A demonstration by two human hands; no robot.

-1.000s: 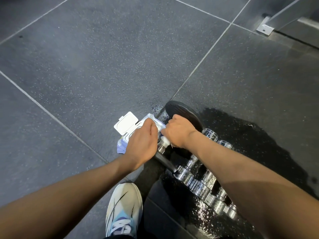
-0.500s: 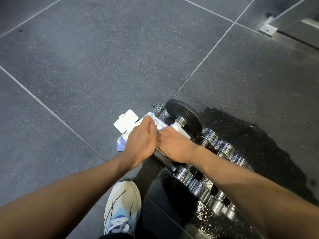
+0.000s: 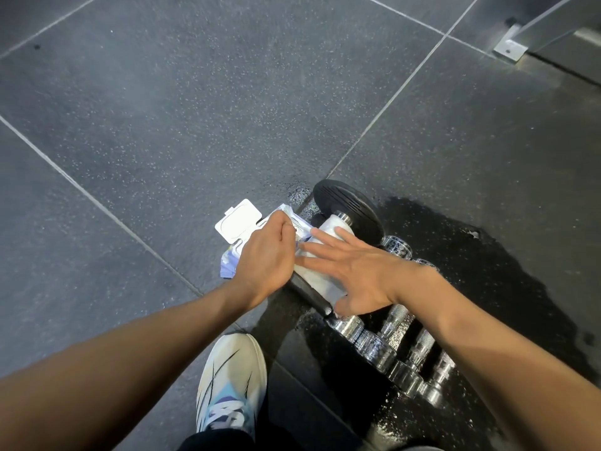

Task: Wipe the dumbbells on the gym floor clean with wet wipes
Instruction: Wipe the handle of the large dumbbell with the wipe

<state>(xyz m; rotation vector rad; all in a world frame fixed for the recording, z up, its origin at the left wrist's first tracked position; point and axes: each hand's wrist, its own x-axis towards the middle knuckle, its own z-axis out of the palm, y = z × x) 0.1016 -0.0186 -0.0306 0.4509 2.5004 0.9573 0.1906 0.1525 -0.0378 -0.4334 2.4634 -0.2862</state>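
Left hand: the left hand (image 3: pixel 265 255) lies on top of the wet-wipe pack (image 3: pixel 227 266), its fingers curled down over the pack's opening and gripping it. Whether they also pinch a sheet there cannot be told.
Right hand: the right hand (image 3: pixel 361 275) is flat. Its fingers (image 3: pixel 320 237) are straight and spread apart, and its thumb is out to the near side. It rests on the white wet wipe (image 3: pixel 320 281) and clasps nothing.
Wet wipe: it is draped over the handle of the black dumbbell (image 3: pixel 348 206) and covers the handle from the far disc-shaped head down towards the near head.
Black dumbbell: it lies on the gym floor (image 3: pixel 162 125), just beside a tile seam. It touches the wet-wipe pack on the left side, and its far head is tilted up on edge.
Wet-wipe pack: it sits on the floor left of the black dumbbell. Its white flip lid (image 3: pixel 239 221) is open and laid back, away from the person.
Chrome dumbbells: a row of small chrome dumbbells (image 3: pixel 374 345) lies side by side, close together, right of the black one and nearer the person.
Wet patch: a dark, glistening wet patch (image 3: pixel 487 271) spreads over the floor tile under and beyond the chrome dumbbells.
Shoe: a white and blue trainer (image 3: pixel 231 379) stands on the floor below the left hand.
Far right corner: a metal foot plate (image 3: pixel 509 48) is fixed to the floor.
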